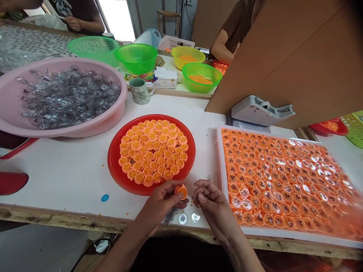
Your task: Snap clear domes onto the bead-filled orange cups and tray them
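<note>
My left hand (162,204) pinches a small round orange plastic cup (184,192) between thumb and fingers, its open face turned up. Close by on the right, my right hand (214,204) has its fingers curled together; whatever is between the fingertips is too small to make out. Just beyond the hands lies a red round tray (114,172) covered with similar orange cups (153,154) that have yellowish insides. Two clear plastic caps (182,218) rest on the white table between my wrists, beside some crinkled clear plastic partly hidden by my left hand.
At right, a white-rimmed tray (222,170) holds rows of orange pieces with dark printed faces. A pink basin (120,113) of clear plastic pieces stands at left. A mug (139,92), tape dispenser (259,111), cardboard panel (272,56) and green bowls are behind. Two people work opposite.
</note>
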Demonstrator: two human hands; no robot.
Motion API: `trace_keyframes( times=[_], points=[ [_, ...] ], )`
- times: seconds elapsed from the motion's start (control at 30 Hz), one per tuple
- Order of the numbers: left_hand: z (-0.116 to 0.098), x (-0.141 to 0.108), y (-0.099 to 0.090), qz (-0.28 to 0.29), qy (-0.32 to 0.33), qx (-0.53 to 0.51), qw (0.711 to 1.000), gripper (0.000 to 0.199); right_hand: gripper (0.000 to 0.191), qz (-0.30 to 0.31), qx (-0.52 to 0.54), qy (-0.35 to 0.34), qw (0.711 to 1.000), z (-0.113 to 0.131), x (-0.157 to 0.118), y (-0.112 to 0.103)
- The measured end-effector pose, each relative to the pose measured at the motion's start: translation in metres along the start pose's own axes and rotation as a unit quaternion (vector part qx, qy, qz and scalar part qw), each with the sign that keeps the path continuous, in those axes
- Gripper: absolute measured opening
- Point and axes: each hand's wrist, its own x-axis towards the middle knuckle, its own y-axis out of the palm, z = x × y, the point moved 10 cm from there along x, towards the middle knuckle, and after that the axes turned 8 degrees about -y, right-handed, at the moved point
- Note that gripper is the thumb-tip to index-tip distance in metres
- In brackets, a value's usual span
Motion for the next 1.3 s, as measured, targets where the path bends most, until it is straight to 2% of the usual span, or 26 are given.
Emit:
trace_keyframes(
  times=[0.27, 0.47, 0.63, 0.73, 0.8, 0.97, 1.1, 1.17, 1.3],
  points=[
    [0.001, 0.002, 0.006, 0.035, 0.011, 0.005, 0.999, 0.034, 0.015, -0.026, -0.067, -0.018, 0.997, 0.002, 0.0, -0.01],
    [0.002, 0.001, 0.006, 0.001, 0.035, -0.02, 0.999, 0.033, 0.02, -0.064, -0.108, -0.004, 0.992, 0.0, 0.0, -0.021],
    [-0.003, -0.003, 0.018, 0.035, 0.066, -0.029, 0.997, 0.032, 0.02, -0.059, -0.143, -0.012, 0.988, 0.003, 0.001, -0.018],
    [-0.002, -0.004, 0.018, 0.024, 0.068, -0.016, 0.997, 0.031, 0.017, -0.049, -0.191, -0.028, 0.98, 0.007, 0.001, -0.014],
    [0.0, -0.003, 0.016, 0.004, 0.07, 0.003, 0.998, 0.03, 0.014, -0.044, -0.263, -0.055, 0.962, 0.014, -0.001, -0.012],
    [-0.009, -0.005, 0.014, -0.037, 0.134, 0.079, 0.987, 0.025, 0.008, -0.032, -0.426, -0.174, 0.887, 0.041, -0.008, -0.001],
    [-0.006, -0.002, 0.015, -0.024, 0.108, 0.103, 0.989, 0.026, 0.011, 0.034, -0.469, -0.257, 0.844, 0.055, -0.013, 0.019],
    [-0.008, -0.002, 0.018, -0.011, 0.119, 0.121, 0.985, 0.027, 0.012, 0.044, -0.471, -0.251, 0.844, 0.055, -0.011, 0.02],
    [-0.019, -0.009, 0.025, -0.013, 0.191, 0.188, 0.963, 0.03, 0.012, -0.005, -0.444, -0.186, 0.876, 0.045, -0.008, 0.002]
  ],
)
